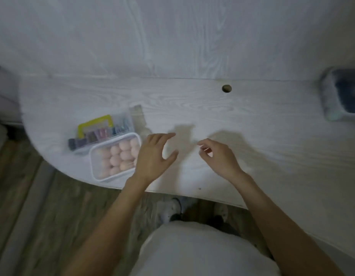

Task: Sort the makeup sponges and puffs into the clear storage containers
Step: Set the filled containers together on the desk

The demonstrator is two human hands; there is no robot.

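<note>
A clear container with a white rim lies near the table's front edge, filled with several pink makeup sponges. Behind it a second clear container holds several dark and purple puffs and a yellow-green frame. My left hand hovers just right of the sponge container, fingers spread and relaxed, holding nothing. My right hand hovers over the bare tabletop further right, fingers loosely curled, with nothing in it.
The white wood-grain table has a round cable hole at the back. A grey fuzzy bin stands at the far right edge. Wooden floor and my shoes show below the table's front edge.
</note>
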